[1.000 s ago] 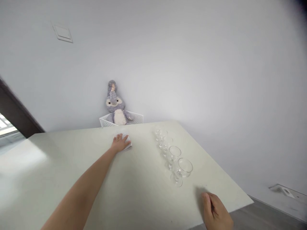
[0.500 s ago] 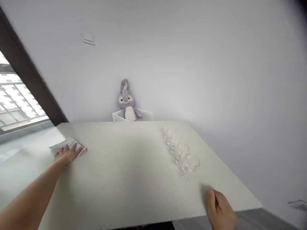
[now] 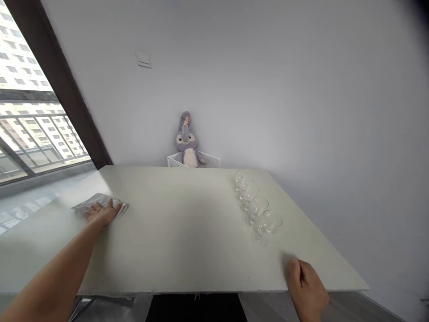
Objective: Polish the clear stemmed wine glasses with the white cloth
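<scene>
My left hand [image 3: 102, 213] lies flat with spread fingers on a folded pale grey cloth [image 3: 97, 200], near the left side of the pale table [image 3: 187, 250]. Part of the cloth is covered by the hand. My right hand [image 3: 307, 286] is closed in a fist at the table's front edge, right of centre, with nothing seen in it. Beyond that fist, a row of clear stemmed glasses [image 3: 272, 222] runs away from me along the table's right part. Several stand close together, and the far ones overlap, hard to tell apart.
At the table's far edge, a grey plush toy [image 3: 186, 143] sits in a white perforated basket [image 3: 212, 162] against the wall [image 3: 268, 89]. A light switch [image 3: 144, 59] is on that wall. To the left are a dark frame [image 3: 63, 71] and a railing [image 3: 40, 123].
The head view has shifted, so the toy, switch and glasses appear farther right and more of the window shows. My left hand stays flat on the cloth; my right hand remains a fist.
</scene>
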`<state>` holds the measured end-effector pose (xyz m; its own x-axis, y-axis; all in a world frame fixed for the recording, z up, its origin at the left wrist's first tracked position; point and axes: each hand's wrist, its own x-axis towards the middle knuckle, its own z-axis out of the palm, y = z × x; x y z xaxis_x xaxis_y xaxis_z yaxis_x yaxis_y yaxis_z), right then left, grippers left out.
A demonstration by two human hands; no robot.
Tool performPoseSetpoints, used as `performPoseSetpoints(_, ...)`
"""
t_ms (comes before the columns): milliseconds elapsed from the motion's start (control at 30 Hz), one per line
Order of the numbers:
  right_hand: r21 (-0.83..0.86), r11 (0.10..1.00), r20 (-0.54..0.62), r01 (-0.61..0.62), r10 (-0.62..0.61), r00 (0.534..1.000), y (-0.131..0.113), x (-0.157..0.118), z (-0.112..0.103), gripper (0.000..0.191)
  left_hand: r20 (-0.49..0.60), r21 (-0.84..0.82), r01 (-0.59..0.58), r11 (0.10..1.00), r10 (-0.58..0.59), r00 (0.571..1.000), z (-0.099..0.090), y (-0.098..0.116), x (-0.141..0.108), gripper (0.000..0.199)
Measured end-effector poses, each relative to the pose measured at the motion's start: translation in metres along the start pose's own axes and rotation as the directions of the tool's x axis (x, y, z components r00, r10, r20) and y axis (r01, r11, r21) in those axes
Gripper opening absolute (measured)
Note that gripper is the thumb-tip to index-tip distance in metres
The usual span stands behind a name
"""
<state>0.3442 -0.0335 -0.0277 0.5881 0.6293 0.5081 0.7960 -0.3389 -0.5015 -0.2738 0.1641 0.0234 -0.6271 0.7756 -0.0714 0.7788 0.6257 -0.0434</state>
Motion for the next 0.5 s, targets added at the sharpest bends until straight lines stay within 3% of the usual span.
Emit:
performPoseSetpoints(167, 0.038, 0.999, -0.02, 0.032, -0.031, 0.999, -0.006, 0.0, -0.003, 0.045, -0.045, -0.039, -0.249, 0.968, 0.247, 0.968, 0.005, 0.083, -0.029, 0.07)
performPoseSetpoints(267, 0.047, 0.998, -0.041, 0.043, -0.041, 0.998, -0.006, 0.0, -0.002, 0.045, -0.039, -0.038, -0.437, 0.899, 0.436, 0.899, 0.008, 0.144, -0.06, 0.071)
performPoseSetpoints(367, 0.052, 0.997, -0.029, 0.052, -0.051, 0.998, -0.003, -0.001, 0.0, 0.045, -0.048, -0.037, -0.629, 0.777, 0.627, 0.778, 0.012, 0.204, -0.104, 0.07)
performPoseSetpoints(500, 0.062, 0.995, -0.039, 0.079, -0.077, 0.996, -0.001, -0.002, 0.0, 0.047, -0.086, -0.029, -0.847, 0.531, 0.843, 0.531, 0.019, 0.263, -0.179, 0.066)
